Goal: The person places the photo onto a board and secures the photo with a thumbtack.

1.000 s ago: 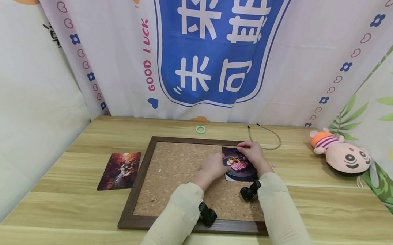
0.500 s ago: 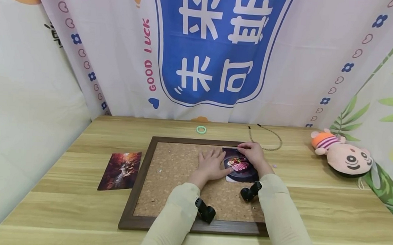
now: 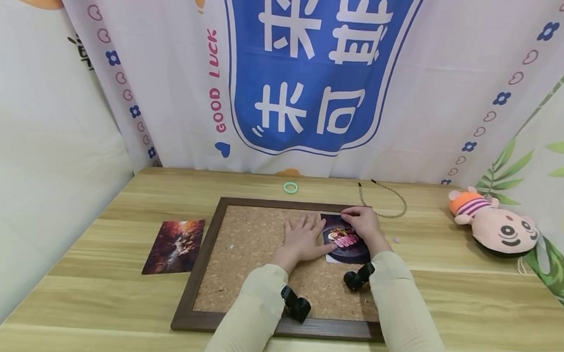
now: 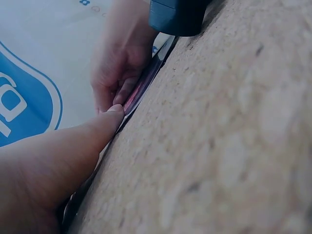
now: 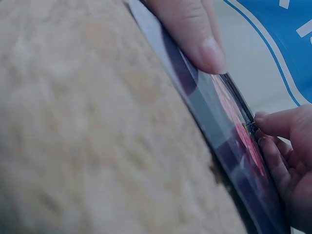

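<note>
A dark photo of food on a plate (image 3: 343,239) lies on the cork board (image 3: 255,259), near its upper right. My left hand (image 3: 303,239) is spread flat on the cork, thumb and fingertips touching the photo's left edge. At the photo's top edge, my right hand (image 3: 362,224) pinches a tiny thing that looks like a pushpin (image 5: 251,126) between thumb and forefinger; its shape is mostly hidden. In the right wrist view, the left thumb (image 5: 212,56) presses on the photo's surface. The left wrist view shows the photo nearly edge-on between both hands.
A second photo (image 3: 175,246) of an autumn stream lies left of the board. Behind the board are a green ring (image 3: 290,187) and a cord loop (image 3: 394,196). A plush doll (image 3: 495,222) lies at right, and a small purple bit (image 3: 396,240) sits right of the board.
My left hand has gone from curled at the photo's left edge to spread flat, its thumb on the photo. The right hand stays at the top edge. The head view has shifted slightly.
</note>
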A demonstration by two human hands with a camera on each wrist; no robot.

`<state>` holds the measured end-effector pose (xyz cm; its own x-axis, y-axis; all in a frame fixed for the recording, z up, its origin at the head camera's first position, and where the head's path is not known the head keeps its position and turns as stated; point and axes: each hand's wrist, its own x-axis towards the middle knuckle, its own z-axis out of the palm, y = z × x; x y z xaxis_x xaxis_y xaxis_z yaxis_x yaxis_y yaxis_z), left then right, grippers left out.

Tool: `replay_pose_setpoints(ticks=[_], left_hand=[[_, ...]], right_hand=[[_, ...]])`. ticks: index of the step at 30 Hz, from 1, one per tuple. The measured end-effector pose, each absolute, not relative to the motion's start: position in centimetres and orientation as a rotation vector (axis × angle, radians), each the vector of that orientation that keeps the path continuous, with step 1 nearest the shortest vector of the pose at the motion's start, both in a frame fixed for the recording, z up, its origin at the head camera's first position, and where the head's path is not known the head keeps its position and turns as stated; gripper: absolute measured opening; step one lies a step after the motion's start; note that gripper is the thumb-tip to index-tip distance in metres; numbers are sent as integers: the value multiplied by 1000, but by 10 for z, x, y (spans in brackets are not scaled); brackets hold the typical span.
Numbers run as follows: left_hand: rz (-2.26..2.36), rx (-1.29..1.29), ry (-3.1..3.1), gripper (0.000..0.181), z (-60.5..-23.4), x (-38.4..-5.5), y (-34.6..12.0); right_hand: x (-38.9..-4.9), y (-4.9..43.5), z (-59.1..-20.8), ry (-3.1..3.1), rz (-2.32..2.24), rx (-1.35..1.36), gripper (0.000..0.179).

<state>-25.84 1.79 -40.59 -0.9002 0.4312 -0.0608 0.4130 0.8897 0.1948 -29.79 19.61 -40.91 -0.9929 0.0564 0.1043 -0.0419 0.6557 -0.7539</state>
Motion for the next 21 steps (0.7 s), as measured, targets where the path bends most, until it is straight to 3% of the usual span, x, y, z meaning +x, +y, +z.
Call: replay_pose_setpoints(ticks=[21], left_hand=[[292,653,2985,74,-407,-257,19]], right_hand=[[-296,194,-407,-2781,1171,-19,15]])
